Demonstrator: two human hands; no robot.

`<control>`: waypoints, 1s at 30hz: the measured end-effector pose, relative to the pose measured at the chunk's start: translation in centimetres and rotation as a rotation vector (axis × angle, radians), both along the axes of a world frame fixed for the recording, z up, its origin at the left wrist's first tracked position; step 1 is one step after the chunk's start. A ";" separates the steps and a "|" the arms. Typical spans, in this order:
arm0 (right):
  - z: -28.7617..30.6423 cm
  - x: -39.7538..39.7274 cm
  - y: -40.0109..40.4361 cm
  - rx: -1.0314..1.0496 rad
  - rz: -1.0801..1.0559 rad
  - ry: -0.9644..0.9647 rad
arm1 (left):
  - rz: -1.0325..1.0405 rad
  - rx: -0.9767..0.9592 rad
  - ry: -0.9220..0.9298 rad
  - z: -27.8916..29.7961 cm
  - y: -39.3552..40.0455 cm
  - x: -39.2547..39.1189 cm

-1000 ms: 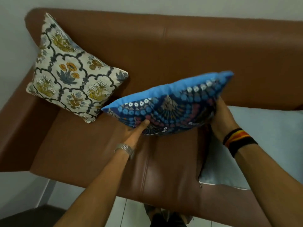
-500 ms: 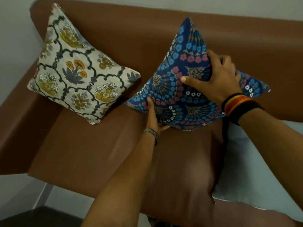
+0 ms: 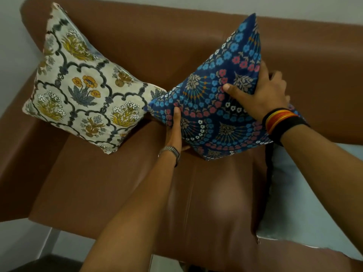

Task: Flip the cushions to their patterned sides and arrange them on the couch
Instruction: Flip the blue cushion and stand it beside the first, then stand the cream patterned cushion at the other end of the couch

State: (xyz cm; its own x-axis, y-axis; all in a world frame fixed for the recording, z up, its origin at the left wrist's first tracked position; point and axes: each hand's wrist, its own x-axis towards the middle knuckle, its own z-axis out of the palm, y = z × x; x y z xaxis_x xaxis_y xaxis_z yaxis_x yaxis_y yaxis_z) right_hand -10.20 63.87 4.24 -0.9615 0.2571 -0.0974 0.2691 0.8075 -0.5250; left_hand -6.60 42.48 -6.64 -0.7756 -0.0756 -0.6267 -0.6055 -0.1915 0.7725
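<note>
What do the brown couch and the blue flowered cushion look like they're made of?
The couch looks like leather or a faux version: smooth, slightly glossy brown, with soft highlights and a stitched seam down the seat. Which of the two, I cannot tell. The blue cushion looks like matte woven fabric, probably printed cotton: no shine, and it dents softly where the left hand and right hand hold it.
</note>
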 end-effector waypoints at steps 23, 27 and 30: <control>-1.0 6.2 4.6 -0.069 0.058 0.079 | 0.052 -0.076 -0.088 -1.1 1.8 6.5; -4.5 14.3 14.8 -0.027 -0.047 0.071 | -0.046 -0.164 -0.190 -2.6 7.6 13.2; -8.0 21.0 25.1 0.072 -0.191 -0.012 | -0.201 -0.182 -0.228 -4.4 13.9 17.5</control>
